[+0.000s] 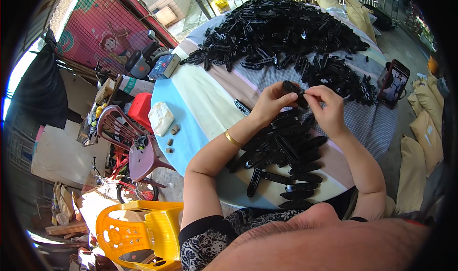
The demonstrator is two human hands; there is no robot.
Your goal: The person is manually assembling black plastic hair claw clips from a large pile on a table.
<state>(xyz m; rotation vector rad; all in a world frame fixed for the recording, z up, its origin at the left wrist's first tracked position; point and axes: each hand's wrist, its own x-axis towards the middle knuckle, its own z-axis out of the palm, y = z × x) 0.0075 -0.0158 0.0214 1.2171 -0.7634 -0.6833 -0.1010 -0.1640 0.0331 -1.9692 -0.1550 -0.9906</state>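
Note:
My left hand [273,104], with a gold bangle at its wrist, grips a small black plastic part [290,86] between thumb and fingers over the table. Close against it, the thumb and fingertips of my right hand [329,109] are pinched together at the part's edge; what they hold is too small to make out. Below both hands lies a pile of long, narrow black plastic pieces [286,149], some laid side by side near the table's front edge. Just beyond my hands is a smaller heap of black parts [334,75].
A large mound of black pieces [281,27] covers the table's far side. A phone [395,83] stands upright at the right edge. On the left are a white bag [161,118], a blue box [164,66], a yellow chair [138,233] and a purple chair [143,159]. Sacks [424,128] stand at right.

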